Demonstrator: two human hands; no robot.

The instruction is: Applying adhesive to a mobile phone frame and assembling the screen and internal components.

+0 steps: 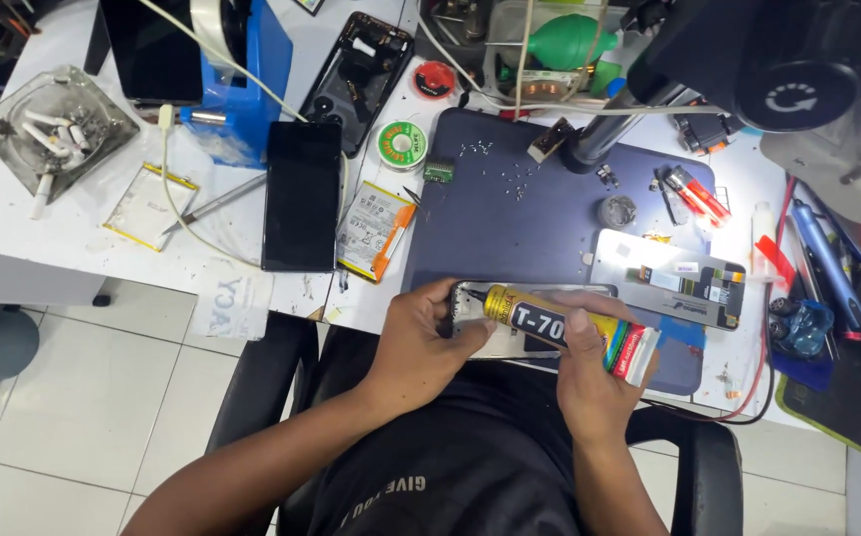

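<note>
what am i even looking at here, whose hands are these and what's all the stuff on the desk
This is a single picture from a camera worn on a person's head, looking down at their own two bare hands; there is no robot. The person sits in a black chair at a white workbench covered with phone repair items.

The right hand holds a glue tube, black and yellow with a red and white end, its nozzle pointing left. The left hand steadies a phone frame lying at the near edge of a dark blue work mat.

Around them: a black phone screen face up, a flat phone battery, an opened phone back, a spool of solder wire, a glass ashtray at far left, and a microscope arm overhead at right.
</note>
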